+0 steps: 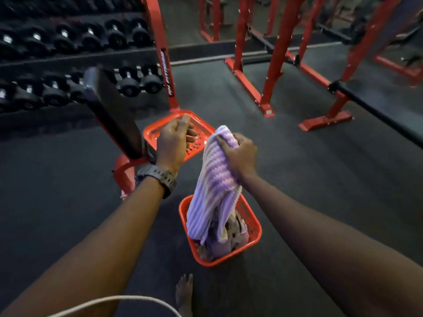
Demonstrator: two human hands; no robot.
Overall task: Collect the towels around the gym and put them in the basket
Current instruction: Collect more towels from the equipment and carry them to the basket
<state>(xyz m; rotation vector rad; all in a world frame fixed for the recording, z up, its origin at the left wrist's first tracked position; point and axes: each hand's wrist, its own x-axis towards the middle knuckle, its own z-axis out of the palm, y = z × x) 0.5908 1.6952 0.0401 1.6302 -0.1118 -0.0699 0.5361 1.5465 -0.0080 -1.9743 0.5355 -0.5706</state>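
Note:
My right hand [238,155] grips the top of a purple-and-white striped towel [212,193]. The towel hangs down, and its lower end reaches into a red plastic basket [254,227] standing on the floor. Other towels lie bunched inside that basket, partly hidden by the striped one. My left hand [175,138] hovers to the left with its fingers loosely curled and nothing in it. Below and beyond it sits a second red perforated basket [160,126], which looks empty.
A black padded bench [112,113] on a red frame leans at the left. Behind it stands a dumbbell rack [68,65]. Red rack frames [270,65] and a black bar [377,113] fill the right. My bare foot [184,294] is near the bottom.

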